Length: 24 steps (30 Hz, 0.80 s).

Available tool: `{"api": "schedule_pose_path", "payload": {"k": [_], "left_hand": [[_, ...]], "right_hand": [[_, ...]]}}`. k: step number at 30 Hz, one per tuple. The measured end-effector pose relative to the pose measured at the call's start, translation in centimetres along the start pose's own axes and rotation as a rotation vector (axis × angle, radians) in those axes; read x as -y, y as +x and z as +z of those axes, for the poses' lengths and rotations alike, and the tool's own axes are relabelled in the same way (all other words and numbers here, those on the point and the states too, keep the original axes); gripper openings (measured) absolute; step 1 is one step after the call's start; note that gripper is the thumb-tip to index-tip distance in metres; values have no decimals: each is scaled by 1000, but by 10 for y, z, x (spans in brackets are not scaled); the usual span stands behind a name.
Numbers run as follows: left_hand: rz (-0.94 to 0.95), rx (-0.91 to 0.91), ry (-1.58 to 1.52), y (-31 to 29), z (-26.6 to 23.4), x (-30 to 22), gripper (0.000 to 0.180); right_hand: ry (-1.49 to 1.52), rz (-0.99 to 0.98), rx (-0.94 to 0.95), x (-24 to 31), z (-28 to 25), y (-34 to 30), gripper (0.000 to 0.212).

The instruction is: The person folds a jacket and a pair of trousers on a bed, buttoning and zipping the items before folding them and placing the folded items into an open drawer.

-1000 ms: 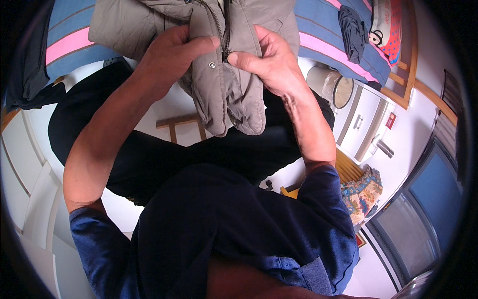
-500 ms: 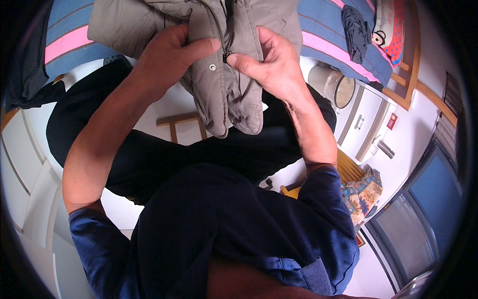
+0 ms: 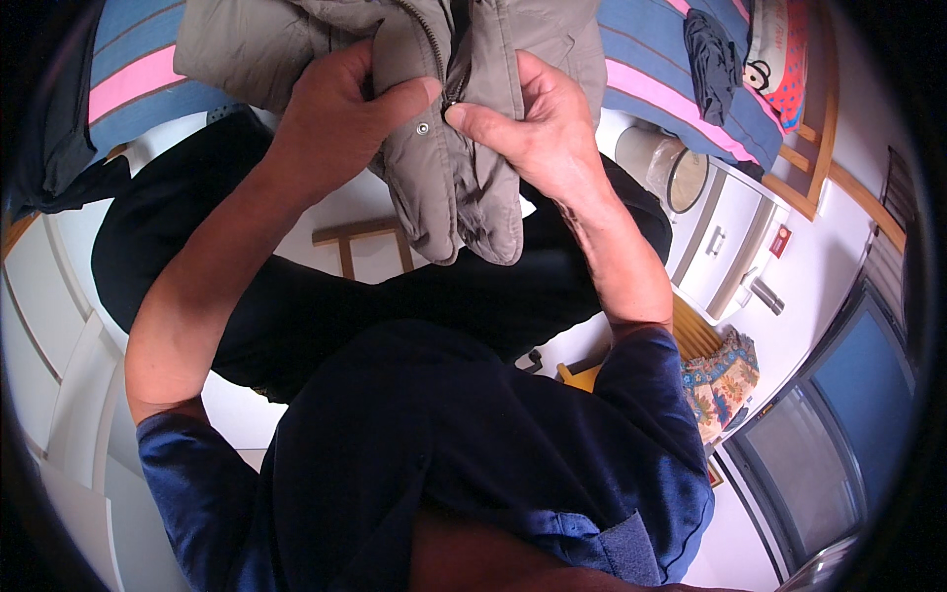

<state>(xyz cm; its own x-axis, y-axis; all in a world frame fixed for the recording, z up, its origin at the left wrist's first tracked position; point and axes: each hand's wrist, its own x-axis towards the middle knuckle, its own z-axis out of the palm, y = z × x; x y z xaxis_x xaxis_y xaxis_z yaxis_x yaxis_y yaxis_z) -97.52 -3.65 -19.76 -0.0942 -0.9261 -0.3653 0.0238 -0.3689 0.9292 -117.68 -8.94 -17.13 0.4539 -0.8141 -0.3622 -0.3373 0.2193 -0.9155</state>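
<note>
A grey-beige jacket hangs from the far bed edge toward me, its lower front ends dangling above my lap. My left hand is closed on the left front edge, thumb on top beside a round metal snap. My right hand grips the right front edge, its thumb tip at the lower part of the zipper. Above that thumb the two toothed edges spread apart. A small dark piece, seemingly the slider, shows by the thumb tip. Most fingers of both hands are hidden behind the cloth.
Beyond the jacket lies a bed with a blue and pink striped cover, a dark crumpled cloth on it. At right stand a bin, a white drawer unit and a patterned cloth. My dark-trousered legs spread below.
The jacket's lower ends have risen very slightly, and my hands have shifted a little with it. Both hands keep their hold on the front edges.
</note>
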Motion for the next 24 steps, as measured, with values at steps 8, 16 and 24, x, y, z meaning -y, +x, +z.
{"api": "schedule_pose_path", "payload": {"k": [8, 16, 24], "left_hand": [[87, -29, 40, 0, 1, 4, 34], [-4, 128, 150, 6, -11, 6, 39], [14, 78, 28, 5, -5, 14, 42]], "right_hand": [[-94, 100, 13, 0, 0, -3, 29], [55, -95, -66, -16, 1, 2, 29], [338, -55, -29, -5, -2, 8, 24]]}}
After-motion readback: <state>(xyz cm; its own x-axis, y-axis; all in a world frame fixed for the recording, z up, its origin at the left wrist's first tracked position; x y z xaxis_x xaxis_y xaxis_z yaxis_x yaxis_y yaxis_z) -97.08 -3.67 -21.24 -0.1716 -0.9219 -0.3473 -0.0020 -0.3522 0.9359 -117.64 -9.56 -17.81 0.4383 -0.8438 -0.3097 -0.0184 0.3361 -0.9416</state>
